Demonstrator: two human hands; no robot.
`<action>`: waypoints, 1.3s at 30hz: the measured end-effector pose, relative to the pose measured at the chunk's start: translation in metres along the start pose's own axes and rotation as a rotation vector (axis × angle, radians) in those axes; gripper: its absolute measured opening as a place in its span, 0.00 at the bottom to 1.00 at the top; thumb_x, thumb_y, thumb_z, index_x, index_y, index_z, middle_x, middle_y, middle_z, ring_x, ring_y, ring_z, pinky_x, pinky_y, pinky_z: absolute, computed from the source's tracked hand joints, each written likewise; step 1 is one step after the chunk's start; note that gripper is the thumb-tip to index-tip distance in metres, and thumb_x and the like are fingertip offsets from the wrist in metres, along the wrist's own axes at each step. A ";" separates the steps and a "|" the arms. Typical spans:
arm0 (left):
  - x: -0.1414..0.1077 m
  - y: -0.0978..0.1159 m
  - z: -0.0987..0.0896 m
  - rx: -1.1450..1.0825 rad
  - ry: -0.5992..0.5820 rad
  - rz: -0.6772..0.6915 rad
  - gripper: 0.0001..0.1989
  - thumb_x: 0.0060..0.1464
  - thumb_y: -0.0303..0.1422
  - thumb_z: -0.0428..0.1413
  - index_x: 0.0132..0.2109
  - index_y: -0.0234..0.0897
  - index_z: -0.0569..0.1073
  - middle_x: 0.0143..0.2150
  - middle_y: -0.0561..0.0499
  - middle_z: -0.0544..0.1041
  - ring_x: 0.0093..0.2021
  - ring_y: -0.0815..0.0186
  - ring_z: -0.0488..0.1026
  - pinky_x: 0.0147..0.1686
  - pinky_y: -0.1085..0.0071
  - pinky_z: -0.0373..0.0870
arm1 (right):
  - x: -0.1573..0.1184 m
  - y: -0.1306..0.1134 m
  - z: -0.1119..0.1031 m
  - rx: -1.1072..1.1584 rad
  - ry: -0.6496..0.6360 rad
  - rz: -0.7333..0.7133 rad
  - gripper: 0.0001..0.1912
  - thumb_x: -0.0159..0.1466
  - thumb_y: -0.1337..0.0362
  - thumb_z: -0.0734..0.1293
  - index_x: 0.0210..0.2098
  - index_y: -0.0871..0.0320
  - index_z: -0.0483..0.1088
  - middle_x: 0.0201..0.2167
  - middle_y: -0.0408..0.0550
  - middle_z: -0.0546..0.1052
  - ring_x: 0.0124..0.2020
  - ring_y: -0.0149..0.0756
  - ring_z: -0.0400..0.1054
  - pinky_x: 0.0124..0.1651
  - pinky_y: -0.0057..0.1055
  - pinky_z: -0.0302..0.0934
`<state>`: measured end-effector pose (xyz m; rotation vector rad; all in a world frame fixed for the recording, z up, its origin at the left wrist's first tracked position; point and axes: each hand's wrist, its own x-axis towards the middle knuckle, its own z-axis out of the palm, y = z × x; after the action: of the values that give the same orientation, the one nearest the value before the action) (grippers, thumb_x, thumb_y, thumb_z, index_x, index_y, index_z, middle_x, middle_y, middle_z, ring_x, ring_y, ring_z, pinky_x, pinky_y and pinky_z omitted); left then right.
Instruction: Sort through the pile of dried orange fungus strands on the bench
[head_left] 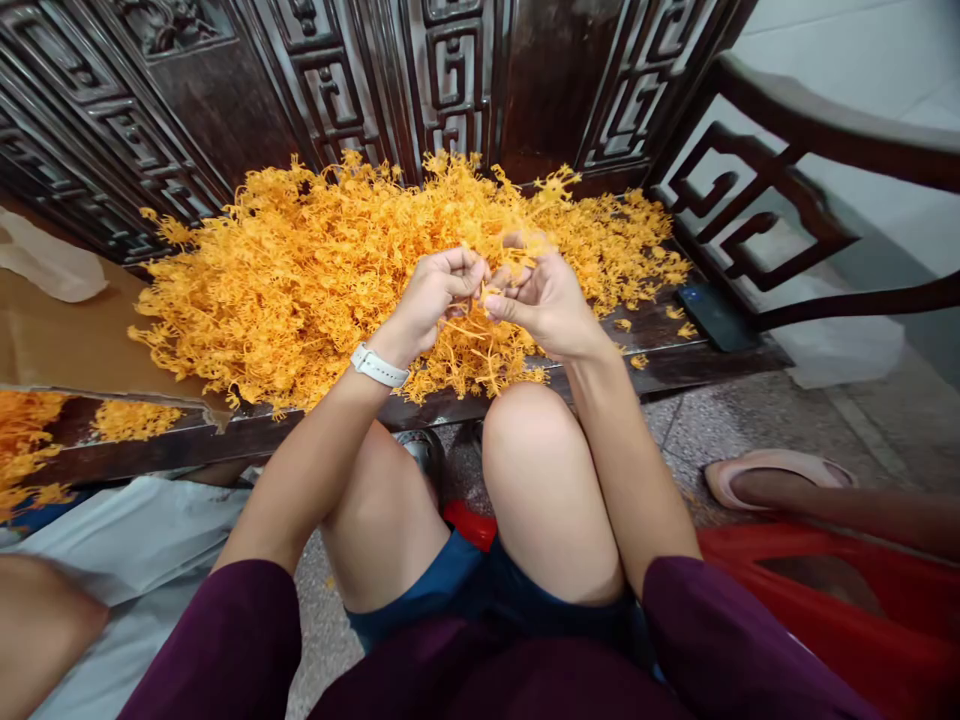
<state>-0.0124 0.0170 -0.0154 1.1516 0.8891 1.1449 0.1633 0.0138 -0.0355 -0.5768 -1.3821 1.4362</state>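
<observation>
A large heap of orange, stringy pieces with small branching tips (322, 270) lies on a dark wooden bench. Over its front middle, my left hand (442, 285) has thumb and fingers pinched on a thin orange strand. My right hand (551, 300), palm turned inward, holds an orange branching piece (517, 262) between thumb and curled fingers. The two hands nearly touch at the fingertips, and the strand there is partly hidden by them. A white watch (380, 366) is on my left wrist.
The carved bench back (450, 80) rises behind the heap. A phone (718, 316) lies at the bench's right end by the armrest (832, 220). Cardboard (75, 335) lies at left. Other people's legs are at both sides; a red stool (840, 600) stands at right.
</observation>
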 end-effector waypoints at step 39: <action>0.019 -0.012 -0.021 0.260 -0.037 0.092 0.21 0.52 0.50 0.72 0.31 0.36 0.79 0.25 0.54 0.73 0.23 0.76 0.60 0.25 0.71 0.53 | 0.009 0.016 -0.003 -0.037 0.335 0.039 0.21 0.56 0.46 0.82 0.37 0.53 0.78 0.35 0.43 0.77 0.27 0.28 0.64 0.27 0.29 0.59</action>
<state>-0.0263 0.0397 -0.0313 1.4339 0.9854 1.0998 0.1573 0.0259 -0.0481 -0.8313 -1.1379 1.2779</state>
